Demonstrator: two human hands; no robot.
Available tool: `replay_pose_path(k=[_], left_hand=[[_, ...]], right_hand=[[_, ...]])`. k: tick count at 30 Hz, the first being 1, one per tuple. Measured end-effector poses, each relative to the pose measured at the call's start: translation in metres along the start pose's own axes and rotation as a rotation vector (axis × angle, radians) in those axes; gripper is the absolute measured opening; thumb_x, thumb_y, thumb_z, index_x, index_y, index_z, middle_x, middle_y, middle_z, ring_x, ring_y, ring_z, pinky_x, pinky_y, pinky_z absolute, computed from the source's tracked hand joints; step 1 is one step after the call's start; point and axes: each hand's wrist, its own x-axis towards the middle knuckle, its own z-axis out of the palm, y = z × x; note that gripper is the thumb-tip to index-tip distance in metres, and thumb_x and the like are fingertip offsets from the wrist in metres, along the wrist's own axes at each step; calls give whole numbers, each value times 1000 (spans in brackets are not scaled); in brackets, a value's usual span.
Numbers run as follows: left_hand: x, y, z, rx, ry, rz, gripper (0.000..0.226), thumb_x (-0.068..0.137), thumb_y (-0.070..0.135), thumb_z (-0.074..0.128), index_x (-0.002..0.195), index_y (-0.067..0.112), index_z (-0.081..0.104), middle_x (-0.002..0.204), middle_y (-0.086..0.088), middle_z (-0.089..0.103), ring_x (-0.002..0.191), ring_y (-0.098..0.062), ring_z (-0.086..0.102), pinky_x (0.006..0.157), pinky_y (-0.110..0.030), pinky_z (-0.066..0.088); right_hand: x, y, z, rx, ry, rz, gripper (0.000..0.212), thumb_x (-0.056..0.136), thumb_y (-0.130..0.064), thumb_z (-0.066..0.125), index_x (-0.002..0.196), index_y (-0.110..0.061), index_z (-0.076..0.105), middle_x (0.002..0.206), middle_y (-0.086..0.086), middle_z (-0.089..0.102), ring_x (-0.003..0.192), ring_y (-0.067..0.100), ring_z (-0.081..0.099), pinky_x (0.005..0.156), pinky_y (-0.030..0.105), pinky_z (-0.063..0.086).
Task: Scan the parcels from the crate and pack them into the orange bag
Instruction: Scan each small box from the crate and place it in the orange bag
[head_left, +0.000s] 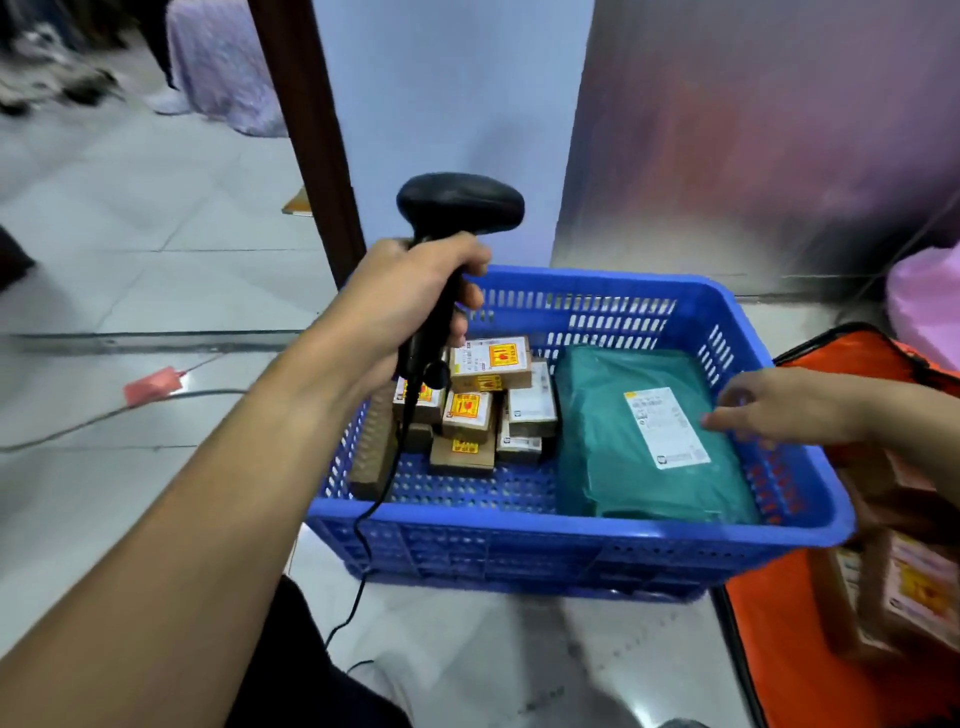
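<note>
While the left hand (410, 301) has its grip round the scanner (460, 205) above the crate (571, 522), the right hand (774, 405), fingers straight and empty, reaches the green parcel (613, 457) inside; aim squarely at its white label (667, 428) before moving it to the orange bag (769, 623).
</note>
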Motion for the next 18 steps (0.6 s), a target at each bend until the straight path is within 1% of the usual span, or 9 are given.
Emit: replay_pose_path(k=[3,5,7,8,10,12,14,16,18], left_hand=[[14,-6,-19,-22,14,-31,14,95,22,66,89,10,67,63,-3,61,48,-15,50,53,-30,48],[25,-11,-25,-23,31,-54,13,95,22,66,91,9,67,65,-3,62,49,-15,51,52,-29,48],[32,-19,-28,-16,79,-62,13,94,22,67,91,9,68,65,-4,62,49,-15,51,50,-28,49],[34,-22,-27,-16,99,-63,13,94,21,67,90,9,68,64,-4,63,48,-15,51,50,-28,49],[39,-28,-28,-4,124,-73,13,93,21,68,90,9,69,64,-4,63,48,-16,50,48,-27,48],[42,-33,-31,3,132,-90,13,94,21,68,89,9,68,63,-5,62,46,-16,49,47,-26,47],[46,-36,-35,10,134,-104,14,94,23,67,88,10,68,63,-4,62,45,-15,49,48,-26,48],[51,-39,-38,17,153,-119,14,94,24,67,88,12,67,63,-3,62,45,-14,49,47,-26,48],[53,-40,-40,22,171,-139,13,93,24,67,89,12,67,65,-4,62,46,-14,49,45,-24,46]], right_hand=[[43,-54,-2,-76,-31,-99,40,101,-49,57,104,-12,71,91,1,77,84,21,74,72,27,52],[74,-85,6,-170,10,-149,40,102,-46,55,109,-11,71,97,4,76,92,25,71,78,31,51],[113,-109,15,-228,68,-192,40,102,-47,55,112,-12,71,108,10,73,102,29,67,85,33,52],[128,-119,18,-248,83,-193,39,101,-47,54,111,-13,71,112,12,73,103,30,66,86,33,52],[159,-137,26,-233,104,-194,39,100,-47,54,104,-13,71,112,13,73,98,30,66,86,35,54],[181,-150,32,-216,112,-192,43,100,-51,52,105,-13,70,114,14,71,98,31,65,88,36,54],[198,-159,42,-192,92,-200,46,102,-52,49,120,-13,66,127,15,67,110,32,63,92,36,50],[210,-163,53,-194,56,-196,49,104,-44,49,141,-13,54,142,14,60,127,32,58,101,36,46],[228,-160,64,-150,20,-173,51,104,-40,50,148,-15,49,148,13,56,132,31,55,107,36,46]])
